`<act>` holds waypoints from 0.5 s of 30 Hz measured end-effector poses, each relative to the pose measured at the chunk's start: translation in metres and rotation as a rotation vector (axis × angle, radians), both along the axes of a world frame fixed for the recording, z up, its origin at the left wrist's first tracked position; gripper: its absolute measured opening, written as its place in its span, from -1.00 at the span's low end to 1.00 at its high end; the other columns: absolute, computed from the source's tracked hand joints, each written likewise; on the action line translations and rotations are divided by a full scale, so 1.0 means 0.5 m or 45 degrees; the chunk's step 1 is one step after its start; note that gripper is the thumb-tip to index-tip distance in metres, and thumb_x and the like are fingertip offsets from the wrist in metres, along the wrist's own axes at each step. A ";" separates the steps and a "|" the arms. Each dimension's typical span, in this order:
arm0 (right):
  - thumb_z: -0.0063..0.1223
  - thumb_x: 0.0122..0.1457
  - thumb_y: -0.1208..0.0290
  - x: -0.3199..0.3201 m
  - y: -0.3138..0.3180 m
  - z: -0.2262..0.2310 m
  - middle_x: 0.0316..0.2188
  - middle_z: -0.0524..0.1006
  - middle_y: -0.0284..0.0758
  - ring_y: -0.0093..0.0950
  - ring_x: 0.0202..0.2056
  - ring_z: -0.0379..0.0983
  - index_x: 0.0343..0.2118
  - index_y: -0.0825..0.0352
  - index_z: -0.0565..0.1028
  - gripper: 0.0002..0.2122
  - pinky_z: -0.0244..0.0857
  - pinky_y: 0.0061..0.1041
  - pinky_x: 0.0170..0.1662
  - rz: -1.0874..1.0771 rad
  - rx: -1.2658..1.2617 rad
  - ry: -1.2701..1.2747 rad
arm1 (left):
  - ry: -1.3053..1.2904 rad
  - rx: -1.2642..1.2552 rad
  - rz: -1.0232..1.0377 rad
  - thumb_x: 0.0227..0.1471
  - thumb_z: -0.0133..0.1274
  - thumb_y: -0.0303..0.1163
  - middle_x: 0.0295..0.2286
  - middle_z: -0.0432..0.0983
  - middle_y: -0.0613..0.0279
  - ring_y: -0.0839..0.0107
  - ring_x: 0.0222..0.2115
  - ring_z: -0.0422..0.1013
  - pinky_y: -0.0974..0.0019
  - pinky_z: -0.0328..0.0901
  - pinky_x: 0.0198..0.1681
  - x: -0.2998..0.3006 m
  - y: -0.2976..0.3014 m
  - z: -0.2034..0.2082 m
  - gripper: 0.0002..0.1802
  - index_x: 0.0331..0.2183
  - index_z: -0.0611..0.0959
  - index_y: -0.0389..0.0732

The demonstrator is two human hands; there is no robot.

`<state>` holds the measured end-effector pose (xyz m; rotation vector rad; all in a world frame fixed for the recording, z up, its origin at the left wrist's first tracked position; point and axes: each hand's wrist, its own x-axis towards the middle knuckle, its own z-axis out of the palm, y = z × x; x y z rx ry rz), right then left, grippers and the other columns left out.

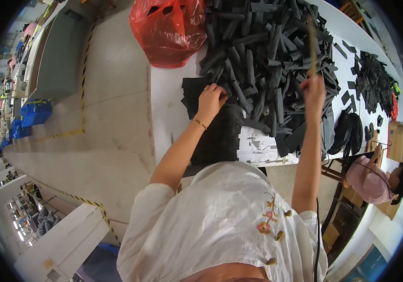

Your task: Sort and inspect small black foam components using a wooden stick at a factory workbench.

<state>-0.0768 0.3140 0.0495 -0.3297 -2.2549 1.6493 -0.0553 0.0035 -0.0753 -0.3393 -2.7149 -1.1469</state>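
Observation:
My left hand [213, 101], with a bracelet on its wrist, rests at the upper right part of a flat layer of black sheet pieces [215, 141]. Its fingers are curled together at a dark edge; what they pinch, if anything, blends into the black. My right hand [313, 89] is raised over the right side of a large heap of curled black strips [253, 61]. It is closed around a thin yellowish stick [312, 44] that points away from me and is smeared by motion. The strips' exact material cannot be told.
A red plastic bag [168, 35] sits at the white table's [166, 84] far left. Another black pile [373, 80] and scattered pieces lie at the right. A person in pink [368, 176] sits beyond the right side. Blue crates [36, 113] stand at far left.

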 end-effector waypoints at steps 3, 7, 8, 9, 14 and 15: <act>-0.13 0.26 0.50 0.109 -0.032 -0.091 -0.63 0.34 -0.45 -0.66 -0.56 0.21 -0.17 0.37 0.48 -0.84 0.11 -0.65 -0.48 0.198 0.320 -0.167 | 0.052 -0.227 -0.062 -0.17 0.23 -0.41 -0.49 0.47 0.22 0.14 -0.38 0.42 0.17 0.34 -0.24 -0.019 -0.011 -0.039 -0.88 -0.47 0.64 -0.17; 0.01 0.18 0.47 0.198 -0.048 -0.088 -0.58 0.38 -0.30 -0.49 -0.52 0.34 -0.20 0.33 0.54 -0.84 0.24 -0.51 -0.44 0.327 0.718 -0.232 | -0.242 -0.007 -0.068 -0.19 0.25 -0.40 -0.50 0.48 0.22 0.23 -0.38 0.45 0.27 0.34 -0.26 -0.032 -0.047 -0.034 -0.89 -0.53 0.66 -0.20; 0.05 0.15 0.45 0.202 -0.048 -0.071 -0.56 0.40 -0.27 -0.40 -0.50 0.39 -0.20 0.31 0.55 -0.83 0.28 -0.46 -0.43 0.449 0.968 -0.162 | -0.413 0.188 -0.059 -0.18 0.25 -0.40 -0.51 0.48 0.22 0.27 -0.39 0.46 0.31 0.34 -0.28 -0.037 -0.058 -0.022 -0.88 -0.51 0.66 -0.20; 0.09 0.09 0.43 0.205 -0.045 -0.067 -0.53 0.45 -0.29 -0.27 -0.45 0.42 -0.22 0.26 0.57 -0.82 0.31 -0.37 -0.41 0.486 0.989 -0.154 | -0.470 0.263 -0.060 -0.20 0.25 -0.41 -0.50 0.49 0.20 0.31 -0.46 0.47 0.31 0.34 -0.33 -0.039 -0.065 0.007 -0.86 -0.50 0.66 -0.24; 0.08 0.11 0.42 0.198 -0.041 -0.059 -0.54 0.43 -0.30 -0.32 -0.44 0.41 -0.21 0.25 0.57 -0.82 0.30 -0.39 -0.42 0.593 1.103 -0.039 | -0.523 0.353 -0.157 -0.20 0.28 -0.42 -0.50 0.52 0.23 0.40 -0.47 0.49 0.38 0.35 -0.34 -0.047 -0.100 0.034 -0.83 -0.48 0.67 -0.27; 0.08 0.11 0.42 0.195 -0.042 -0.058 -0.53 0.43 -0.31 -0.33 -0.44 0.41 -0.22 0.25 0.57 -0.82 0.30 -0.39 -0.42 0.601 1.121 -0.029 | -0.549 0.361 -0.178 -0.20 0.27 -0.42 -0.50 0.52 0.23 0.39 -0.46 0.48 0.37 0.35 -0.32 -0.048 -0.103 0.040 -0.84 -0.48 0.67 -0.26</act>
